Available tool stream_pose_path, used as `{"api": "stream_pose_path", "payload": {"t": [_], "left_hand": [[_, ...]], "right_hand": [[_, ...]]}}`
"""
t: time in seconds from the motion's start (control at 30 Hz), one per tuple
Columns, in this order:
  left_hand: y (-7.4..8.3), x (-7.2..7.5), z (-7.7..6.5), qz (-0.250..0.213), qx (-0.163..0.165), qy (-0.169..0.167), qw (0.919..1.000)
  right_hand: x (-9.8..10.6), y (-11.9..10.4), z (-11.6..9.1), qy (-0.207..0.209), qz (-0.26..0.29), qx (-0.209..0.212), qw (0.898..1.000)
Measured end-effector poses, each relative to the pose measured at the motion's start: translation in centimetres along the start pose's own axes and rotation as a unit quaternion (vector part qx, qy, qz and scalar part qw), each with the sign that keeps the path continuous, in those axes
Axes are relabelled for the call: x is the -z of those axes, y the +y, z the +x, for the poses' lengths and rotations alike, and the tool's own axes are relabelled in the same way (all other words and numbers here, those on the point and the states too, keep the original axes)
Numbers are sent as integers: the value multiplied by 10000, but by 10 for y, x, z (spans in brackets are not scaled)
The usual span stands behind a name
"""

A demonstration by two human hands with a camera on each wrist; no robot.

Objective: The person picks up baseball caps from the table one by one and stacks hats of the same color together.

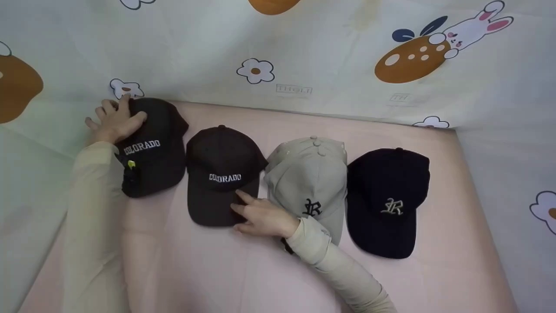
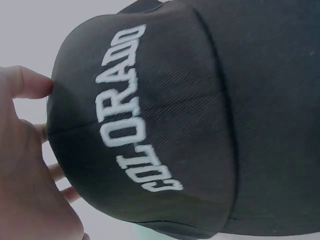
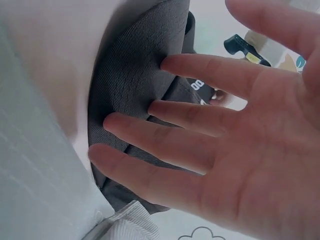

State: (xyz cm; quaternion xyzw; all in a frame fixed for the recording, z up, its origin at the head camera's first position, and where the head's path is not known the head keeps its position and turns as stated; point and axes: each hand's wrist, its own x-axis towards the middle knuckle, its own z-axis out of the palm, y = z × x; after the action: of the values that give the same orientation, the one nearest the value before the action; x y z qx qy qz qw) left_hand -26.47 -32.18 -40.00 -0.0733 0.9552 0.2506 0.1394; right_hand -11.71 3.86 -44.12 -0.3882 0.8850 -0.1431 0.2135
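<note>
My left hand [image 1: 116, 122] rests at the top of a black cap [image 1: 152, 174] at the far left, thumb on its crown and fingers spread along the crown's edge. In the left wrist view, the white COLORADO lettering [image 2: 120, 95] stands out, and the crown hides some fingertips. My right hand [image 1: 267, 217] touches the brim of a second black COLORADO cap [image 1: 221, 152] with straight, spread fingers. Its open palm faces the camera in the right wrist view, fingertips on the dark brim [image 3: 135, 65]. My right wrist overlaps a grey cap [image 1: 304, 182] bearing a dark letter R.
A navy cap [image 1: 386, 182] with a pale R lies right of the grey one, which shows several buttons, like nested caps. All lie brim toward me on a pink surface [image 1: 447, 269]. A patterned cloth wall [image 1: 195, 52] rises behind and at the sides.
</note>
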Motion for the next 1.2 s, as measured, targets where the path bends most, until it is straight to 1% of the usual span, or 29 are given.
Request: {"api": "stream_pose_path", "payload": {"t": [0.1, 0.27, 0.4, 0.57, 0.63, 0.8, 0.93, 1.03, 1.2], "left_hand": [[-2, 2, -2, -75, -70, 140, 9998], [-8, 4, -5, -151, -177, 224, 9995], [-13, 7, -8, -332, -314, 383, 9982], [-14, 13, -10, -516, -429, 586, 9960], [-13, 17, -12, -560, -383, 509, 9964], [-9, 28, -19, -645, -375, 194, 9970], [-7, 36, -24, -472, -633, 238, 9966], [-5, 42, -27, -463, -808, 242, 9954], [-4, 53, -31, -571, -976, 73, 9936]], "right_hand": [[-1, 1, 0, 106, 81, -41, 9999], [-2, 1, 1, 130, 156, -118, 9997], [-3, 1, 1, 118, 196, -167, 9996], [-2, 1, 0, 91, 264, -219, 9994], [-1, 0, -1, 87, 264, -216, 9994], [-1, 1, -1, 121, 300, -199, 9993], [-1, 2, 0, 182, 292, -165, 9993], [-1, 2, 0, 231, 225, -112, 9994], [-1, 3, 1, 251, 194, -82, 9995]]}}
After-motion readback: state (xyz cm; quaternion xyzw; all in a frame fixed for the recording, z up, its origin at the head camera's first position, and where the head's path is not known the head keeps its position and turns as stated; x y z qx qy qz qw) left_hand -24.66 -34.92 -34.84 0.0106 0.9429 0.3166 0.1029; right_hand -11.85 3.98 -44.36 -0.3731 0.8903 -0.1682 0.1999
